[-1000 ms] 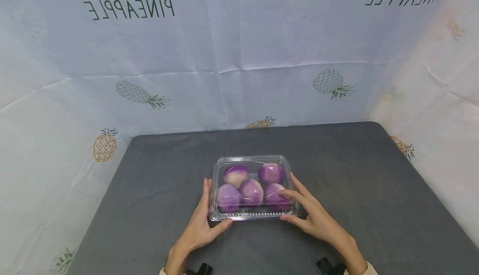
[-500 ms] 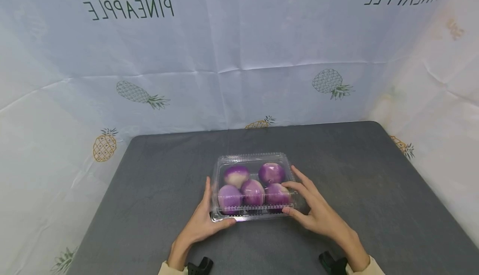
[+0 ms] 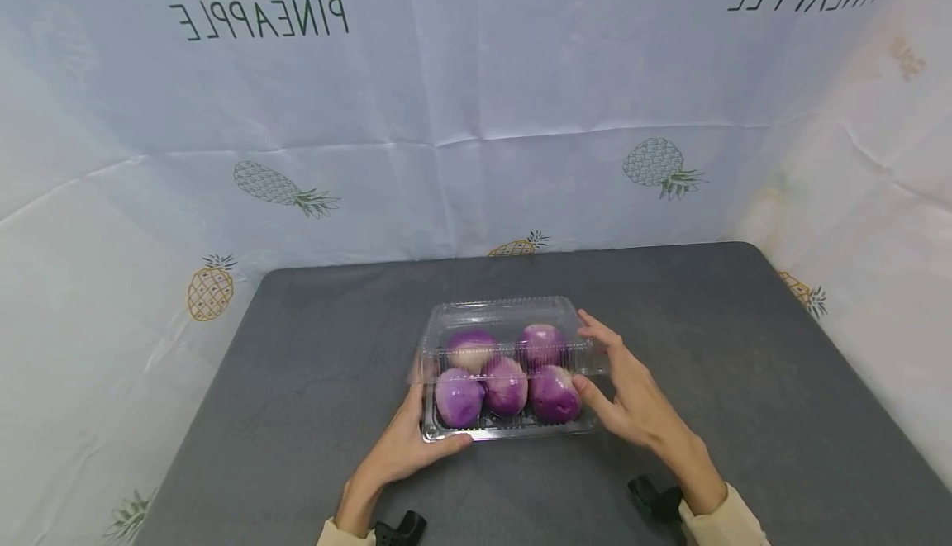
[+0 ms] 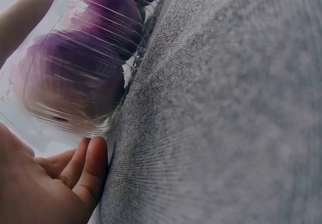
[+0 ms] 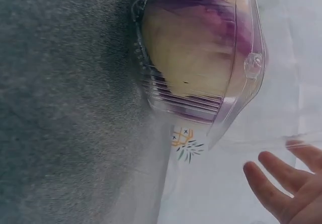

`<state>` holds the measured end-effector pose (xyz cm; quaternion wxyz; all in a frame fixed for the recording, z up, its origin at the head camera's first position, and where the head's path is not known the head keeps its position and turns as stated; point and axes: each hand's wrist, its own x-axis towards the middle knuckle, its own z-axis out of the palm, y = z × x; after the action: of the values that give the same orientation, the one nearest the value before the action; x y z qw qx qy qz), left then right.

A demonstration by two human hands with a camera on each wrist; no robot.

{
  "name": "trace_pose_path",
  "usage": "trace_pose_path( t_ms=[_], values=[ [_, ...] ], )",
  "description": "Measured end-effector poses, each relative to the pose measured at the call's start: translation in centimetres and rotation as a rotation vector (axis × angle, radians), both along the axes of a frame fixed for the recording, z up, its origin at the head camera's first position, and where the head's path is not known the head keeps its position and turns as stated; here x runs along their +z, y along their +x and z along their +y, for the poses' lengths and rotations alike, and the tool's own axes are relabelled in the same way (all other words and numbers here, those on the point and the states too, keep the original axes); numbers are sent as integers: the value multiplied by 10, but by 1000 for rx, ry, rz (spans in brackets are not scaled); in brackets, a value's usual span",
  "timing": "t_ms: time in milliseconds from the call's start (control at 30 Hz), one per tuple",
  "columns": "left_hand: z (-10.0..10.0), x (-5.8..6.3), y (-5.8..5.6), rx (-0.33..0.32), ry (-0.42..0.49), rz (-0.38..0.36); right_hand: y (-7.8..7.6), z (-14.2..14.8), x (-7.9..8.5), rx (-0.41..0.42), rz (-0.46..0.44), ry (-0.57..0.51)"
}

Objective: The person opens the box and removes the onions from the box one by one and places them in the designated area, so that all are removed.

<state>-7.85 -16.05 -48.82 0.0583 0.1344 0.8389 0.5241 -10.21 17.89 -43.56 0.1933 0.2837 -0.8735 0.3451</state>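
A clear plastic clamshell box (image 3: 487,433) stands on the table with several round purple-and-white vegetables (image 3: 506,386), like turnips or onions, inside. Its hinged lid (image 3: 502,315) is raised at the front and tilted back. My left hand (image 3: 405,439) holds the box's left end, thumb along the front rim; in the left wrist view the fingers (image 4: 93,166) press on the end wall. At the lid's front right corner, my right hand (image 3: 632,397) holds the lid between thumb and fingers. The right wrist view shows its fingers (image 5: 274,183) near the lid edge, the thumb out of sight.
A dark grey cloth-covered table (image 3: 335,339) spreads around the box. Behind it and at both sides hangs a pale curtain (image 3: 476,59) printed with pineapples. Black straps (image 3: 402,528) sit on the wrists, by cream sleeves.
The lid has gone from lying down over the box to raised at its front edge. My right hand has moved up with it, while the left has stayed on the box.
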Motion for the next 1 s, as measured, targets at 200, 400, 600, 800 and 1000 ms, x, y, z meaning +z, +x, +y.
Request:
trace_pose_path(
  t_ms=[200, 400, 600, 800, 1000],
  values=[
    [0, 1, 0, 2, -46, 0, -13, -3, 2, 18, 82, -33],
    [0, 3, 0, 7, -56, -45, -31, -8, 0, 41, 154, -114],
    [1, 3, 0, 15, -52, -56, -53, -10, -3, 52, 257, -131],
    [1, 3, 0, 11, -45, -57, -73, -9, -3, 12, 208, -136],
    [1, 2, 0, 5, -30, -66, -87, -10, -2, 20, 115, -186]
  ],
)
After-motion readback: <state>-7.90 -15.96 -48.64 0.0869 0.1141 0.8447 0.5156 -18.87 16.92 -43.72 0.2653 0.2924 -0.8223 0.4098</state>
